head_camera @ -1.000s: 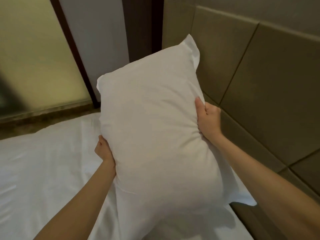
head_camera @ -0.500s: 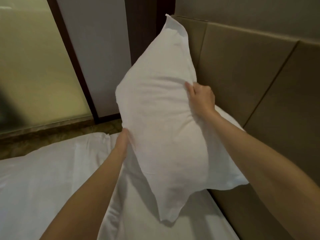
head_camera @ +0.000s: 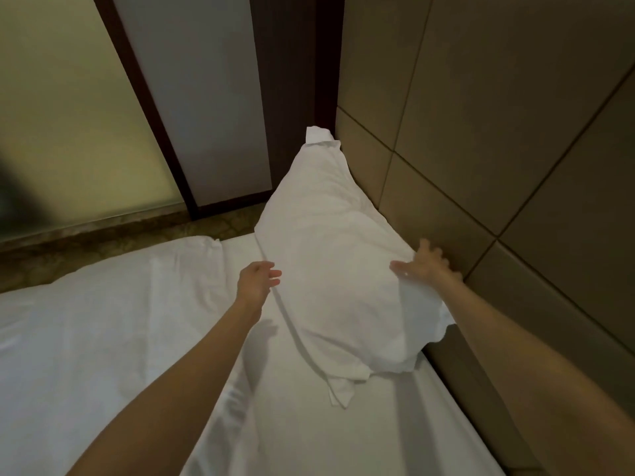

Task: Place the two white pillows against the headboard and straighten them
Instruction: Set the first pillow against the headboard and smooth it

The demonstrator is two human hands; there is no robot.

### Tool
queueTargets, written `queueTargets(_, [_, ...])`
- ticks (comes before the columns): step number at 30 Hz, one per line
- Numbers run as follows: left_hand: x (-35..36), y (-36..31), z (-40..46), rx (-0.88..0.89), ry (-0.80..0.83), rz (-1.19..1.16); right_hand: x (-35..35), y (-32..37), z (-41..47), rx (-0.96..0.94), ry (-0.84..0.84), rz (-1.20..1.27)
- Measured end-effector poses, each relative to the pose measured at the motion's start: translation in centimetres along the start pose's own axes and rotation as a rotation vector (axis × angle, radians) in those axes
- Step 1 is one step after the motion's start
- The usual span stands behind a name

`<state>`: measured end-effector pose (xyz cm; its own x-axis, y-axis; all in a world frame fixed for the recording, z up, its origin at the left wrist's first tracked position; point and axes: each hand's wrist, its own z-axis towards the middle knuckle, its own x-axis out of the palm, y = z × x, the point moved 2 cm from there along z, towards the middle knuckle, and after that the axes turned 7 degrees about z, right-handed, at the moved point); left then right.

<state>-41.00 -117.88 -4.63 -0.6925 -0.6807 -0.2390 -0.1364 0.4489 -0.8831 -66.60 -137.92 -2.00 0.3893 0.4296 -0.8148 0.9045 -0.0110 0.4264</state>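
We see one white pillow (head_camera: 330,266) lying on the white sheet (head_camera: 113,338), its long side leaning against the padded headboard (head_camera: 508,149). Our left hand (head_camera: 256,281) hovers open just beside its near edge, holding nothing. Our right hand (head_camera: 426,266) rests spread on the pillow's headboard side, fingers open. A frosted glass panel (head_camera: 68,115) and dark frame (head_camera: 292,80) stand beyond the bed.

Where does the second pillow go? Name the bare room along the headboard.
Free: the white sheet nearer you, bordered by the headboard and the pillow's near end. Crowded: the far corner, filled by that pillow, with the right hand on it and the left hand beside.
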Motion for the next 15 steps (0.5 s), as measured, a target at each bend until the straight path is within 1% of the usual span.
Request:
queueTargets(3, [0.3,0.5,-0.5,0.031,-0.024,0.012,1.3,-3.1,0.5,0.114,0.082,0.088])
queueTargets(5, [0.6,0.7,-0.9,0.044,-0.02,0.024,1.7,-4.4,0.5,0.152,0.12,0.189])
queueTargets(7, [1.0,1.0,-1.3,0.049,-0.013,0.027,1.9,-4.9,0.5,0.132,0.156,0.302])
queueTargets(8, [1.1,1.1,-1.5,0.05,-0.009,0.032,2.0,-4.7,0.5,0.101,0.141,0.327])
queueTargets(9, [1.3,1.2,-1.7,0.05,-0.005,0.039,2.0,-4.2,0.6,0.057,0.084,0.313])
queueTargets(11, [1.5,1.3,-1.9,0.051,-0.007,0.054,1.4,-2.2,0.7,-0.039,-0.1,0.246])
queueTargets(13, [1.5,1.1,-2.0,0.053,-0.038,0.057,-0.2,0.7,0.5,-0.133,-0.28,0.246])
queueTargets(15, [1.1,0.6,-1.8,0.066,-0.078,0.058,-2.3,3.5,-0.2,-0.272,-0.437,0.229])
